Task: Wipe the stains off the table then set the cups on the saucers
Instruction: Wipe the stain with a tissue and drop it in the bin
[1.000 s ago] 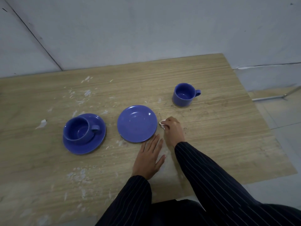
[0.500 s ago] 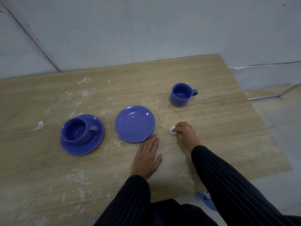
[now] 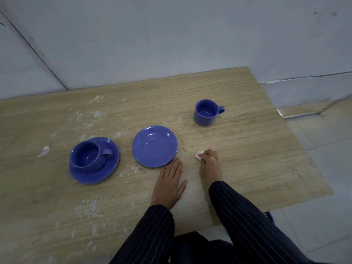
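My right hand [image 3: 211, 163] presses a small white wad of tissue [image 3: 199, 155] onto the wooden table [image 3: 247, 149], right of an empty blue saucer [image 3: 154, 146]. My left hand [image 3: 170, 184] lies flat, fingers spread, just below that saucer's near rim. A blue cup [image 3: 207, 112] stands alone on the table, up and right of the empty saucer. At the left, a second blue cup [image 3: 88, 156] sits on its own saucer [image 3: 99, 173]. Dark specks [image 3: 184, 149] mark the wood between the empty saucer and the tissue.
White smears [image 3: 89, 117] and flecks cover the table's left half and front edge. A torn white scrap [image 3: 44, 150] lies at the far left. The table's right edge drops to a tiled floor [image 3: 323, 168]. A grey wall stands behind.
My right hand has slid the tissue rightward, away from the empty saucer's rim, then held near there. The left hand stays flat in place.
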